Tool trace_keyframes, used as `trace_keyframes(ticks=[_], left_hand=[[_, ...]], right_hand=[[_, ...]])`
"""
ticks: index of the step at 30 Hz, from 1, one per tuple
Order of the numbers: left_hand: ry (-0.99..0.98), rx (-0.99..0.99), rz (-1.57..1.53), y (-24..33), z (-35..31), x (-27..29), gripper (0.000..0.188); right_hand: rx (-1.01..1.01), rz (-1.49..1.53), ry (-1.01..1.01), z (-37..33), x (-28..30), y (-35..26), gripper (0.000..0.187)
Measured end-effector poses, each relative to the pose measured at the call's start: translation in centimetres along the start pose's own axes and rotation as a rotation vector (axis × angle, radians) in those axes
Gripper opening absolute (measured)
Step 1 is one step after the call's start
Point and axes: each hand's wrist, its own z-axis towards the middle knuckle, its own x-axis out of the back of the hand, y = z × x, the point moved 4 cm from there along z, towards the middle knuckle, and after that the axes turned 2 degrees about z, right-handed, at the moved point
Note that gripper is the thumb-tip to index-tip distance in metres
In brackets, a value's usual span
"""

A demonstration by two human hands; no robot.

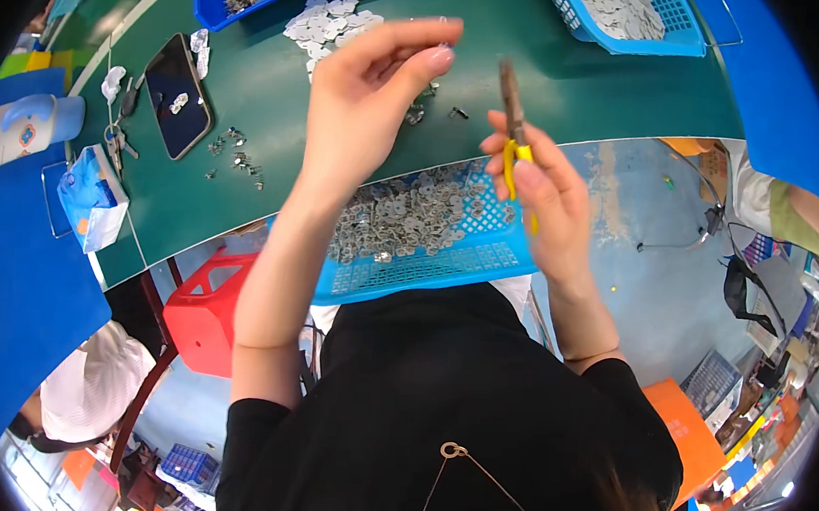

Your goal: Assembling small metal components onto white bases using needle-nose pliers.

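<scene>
One necklace (451, 450) hangs over a black shirt (439, 381). One pair of yellow-handled pliers (516, 135) is over the near edge of the table (573, 87), fingers of the right hand (551, 199) wrapped around it. The left hand (369, 91) has thumb and index tips close together (whether they pinch anything, I cannot tell). One light-blue basket (427, 280) of metal pieces (403, 217) sits below that edge, a second basket (681, 32) at the far right corner.

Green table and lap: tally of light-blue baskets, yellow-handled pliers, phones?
Light-blue baskets: 2 (one on the table's far side, one at the lap)
Yellow-handled pliers: 1, in the right hand
Phone: 1, on the table
Total: 4
</scene>
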Motion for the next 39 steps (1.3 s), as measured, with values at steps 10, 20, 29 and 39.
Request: trace_keyframes(ticks=[10,20,29,39], left_hand=[[0.369,-0.142,-0.148,0.6,-5.6,2.5,0.021],[0.440,-0.292,0.154,0.6,-6.1,3.0,0.019],[0.432,-0.290,0.117,0.4,-6.1,2.5,0.019],[0.401,-0.101,-0.166,0.4,-5.9,2.0,0.020]], right_hand=[[0.006,-0.034,-0.125,0.0,-4.6,0.0,0.036],[0.090,-0.141,-0.067,0.0,-5.3,-0.3,0.034],[0.065,-0.135,-0.049,0.0,-5.0,-0.3,0.034],[0.025,-0.122,-0.034,-0.2,-4.7,-0.4,0.033]])
